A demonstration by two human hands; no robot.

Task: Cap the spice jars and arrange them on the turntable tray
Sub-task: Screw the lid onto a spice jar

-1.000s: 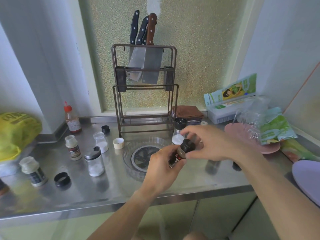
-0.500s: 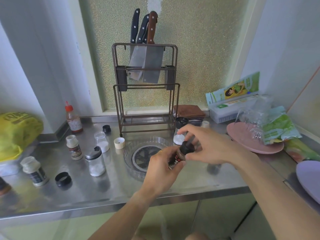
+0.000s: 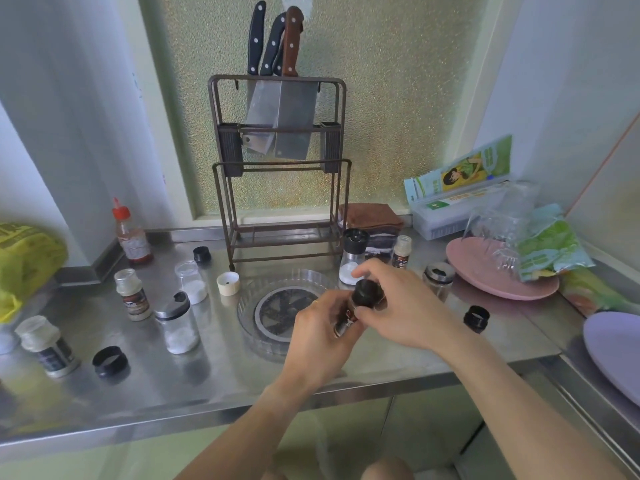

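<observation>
Steel counter [image 3: 214,382] under frosted window [image 3: 398,98]

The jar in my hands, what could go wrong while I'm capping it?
The jar is tilted in your left hand while your right hand grips the black cap; a cross-threaded cap could leak spice. You hold it near the counter edge, so a slip may drop it to the floor. Your right forearm passes close to a loose black cap and might knock it.
</observation>
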